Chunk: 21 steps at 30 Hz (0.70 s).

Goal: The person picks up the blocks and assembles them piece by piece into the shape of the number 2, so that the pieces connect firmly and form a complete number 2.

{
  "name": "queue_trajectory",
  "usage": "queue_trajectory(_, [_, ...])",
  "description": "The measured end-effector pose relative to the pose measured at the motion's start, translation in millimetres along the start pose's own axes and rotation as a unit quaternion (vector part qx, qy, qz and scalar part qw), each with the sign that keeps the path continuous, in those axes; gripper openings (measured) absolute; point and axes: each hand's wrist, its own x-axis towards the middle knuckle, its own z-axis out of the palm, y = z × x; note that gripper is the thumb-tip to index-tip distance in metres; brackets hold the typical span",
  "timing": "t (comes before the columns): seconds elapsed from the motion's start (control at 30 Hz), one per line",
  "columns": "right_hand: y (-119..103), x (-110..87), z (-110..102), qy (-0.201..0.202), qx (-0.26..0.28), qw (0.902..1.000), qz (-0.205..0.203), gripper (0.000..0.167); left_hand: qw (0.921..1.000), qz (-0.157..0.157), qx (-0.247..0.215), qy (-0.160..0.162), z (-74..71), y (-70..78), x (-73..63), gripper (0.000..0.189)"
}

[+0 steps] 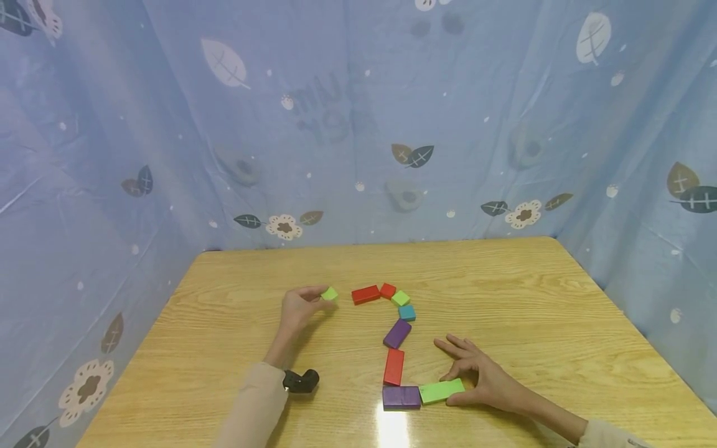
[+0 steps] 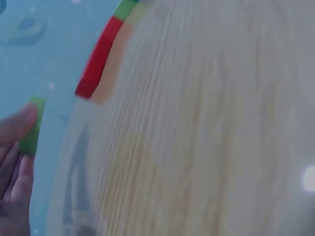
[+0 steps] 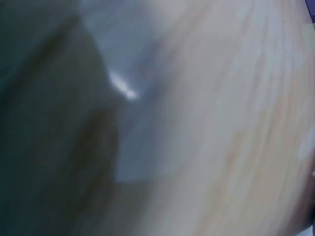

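Note:
My left hand [image 1: 295,311] pinches a small green block [image 1: 329,294] between thumb and fingers, left of the curved row; the left wrist view shows this grip too. With thumb and forefinger, my right hand [image 1: 486,379] grips the right end of a long green block [image 1: 439,391]. That block's left end meets a purple block [image 1: 401,397]. From there the row curves upward: a red block [image 1: 394,367], a purple block [image 1: 397,334], a blue block [image 1: 407,313], a green block [image 1: 400,298], a small red block [image 1: 388,290] and a long red block [image 1: 366,295].
The blocks lie on a wooden table [image 1: 493,298] with a bright reflection near its front. A blue patterned curtain [image 1: 347,124] surrounds the back and sides. A black strap device [image 1: 300,381] sits at the left wrist. The right wrist view is blurred.

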Motion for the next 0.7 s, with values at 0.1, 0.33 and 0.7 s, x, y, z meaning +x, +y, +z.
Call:
queue_trajectory(0.1, [-1, -0.5, 1, -0.002, 0.006, 0.9999, 0.011, 0.024, 0.9991, 0.006, -0.005, 0.041, 8.0, 1.6, -3.1, 0.031])
queue_trajectory(0.33, [-3, -1.8, 0, -0.003, 0.017, 0.9992, 0.036, 0.024, 0.9935, -0.001, -0.016, 0.113, 27.7, 4.5, -13.7, 0.032])
queue_trajectory(0.7, [-4, -0.1, -1, -0.003, 0.004, 0.9993, 0.038, 0.023, 0.9911, -0.038, 0.013, 0.127, 48.8, 1.9, -22.9, 0.033])
